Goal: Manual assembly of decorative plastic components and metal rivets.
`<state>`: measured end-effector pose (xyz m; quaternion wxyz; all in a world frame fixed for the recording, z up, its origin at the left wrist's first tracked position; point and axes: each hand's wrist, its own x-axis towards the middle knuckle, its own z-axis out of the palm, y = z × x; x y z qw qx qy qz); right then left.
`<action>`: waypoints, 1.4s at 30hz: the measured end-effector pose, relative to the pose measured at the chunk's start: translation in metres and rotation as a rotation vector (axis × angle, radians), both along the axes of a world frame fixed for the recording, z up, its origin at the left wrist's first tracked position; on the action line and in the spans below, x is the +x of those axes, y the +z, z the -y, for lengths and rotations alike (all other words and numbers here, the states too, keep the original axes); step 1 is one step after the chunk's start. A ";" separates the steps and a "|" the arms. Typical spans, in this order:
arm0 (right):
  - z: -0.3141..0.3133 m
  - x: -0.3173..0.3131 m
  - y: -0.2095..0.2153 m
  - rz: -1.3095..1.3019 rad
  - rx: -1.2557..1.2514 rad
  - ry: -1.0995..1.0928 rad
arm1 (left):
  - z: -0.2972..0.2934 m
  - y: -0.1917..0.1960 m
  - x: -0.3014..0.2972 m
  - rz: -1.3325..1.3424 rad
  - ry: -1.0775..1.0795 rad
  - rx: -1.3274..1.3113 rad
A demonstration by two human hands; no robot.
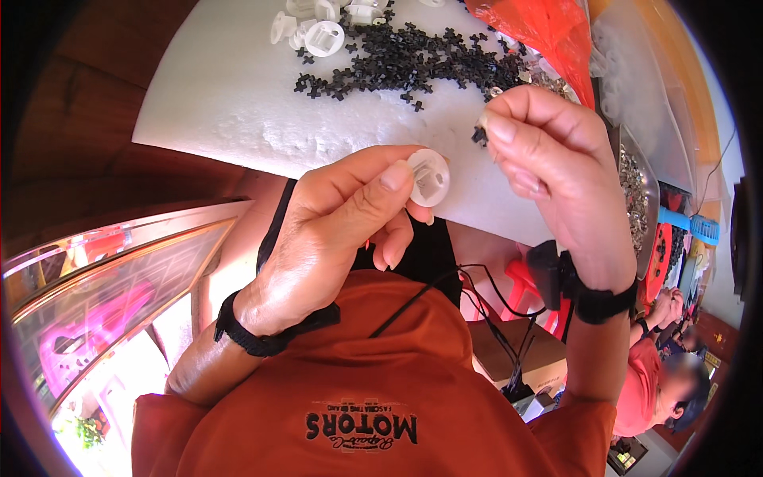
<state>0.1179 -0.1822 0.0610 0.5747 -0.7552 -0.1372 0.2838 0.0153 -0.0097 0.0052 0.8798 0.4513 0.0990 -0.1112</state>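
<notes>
White disc (429,176) and black clip (480,136) pinched in hands over white foam board (230,95) (black clips (397,63) scattered).

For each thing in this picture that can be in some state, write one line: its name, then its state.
Left hand: shut on white disc.
White disc: held up, square hole empty.
Right hand: pinching black piece.
Black piece: held at fingertips, apart from disc.
Black pieces: loose pile on board.
White discs: loose, clustered.
Red bag: crumpled.

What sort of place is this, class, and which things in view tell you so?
Probably a small assembly workshop: a pile of small black parts and white plastic discs lie on a white table, and another worker sits nearby.
</notes>
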 end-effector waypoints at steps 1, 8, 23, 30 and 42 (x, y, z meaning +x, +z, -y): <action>-0.002 -0.005 0.001 -0.010 0.050 -0.010 | 0.001 0.002 0.001 -0.023 -0.005 -0.006; -0.007 -0.025 -0.001 -0.138 0.254 -0.056 | 0.003 0.009 0.001 -0.099 -0.060 -0.041; -0.010 -0.030 -0.012 -0.208 0.345 -0.017 | 0.004 0.005 -0.004 -0.051 -0.014 0.037; -0.012 -0.034 -0.019 0.279 0.171 0.065 | 0.001 0.008 -0.005 -0.100 -0.048 0.026; -0.017 -0.041 -0.023 0.774 0.026 0.064 | 0.005 0.010 -0.003 -0.144 0.021 0.023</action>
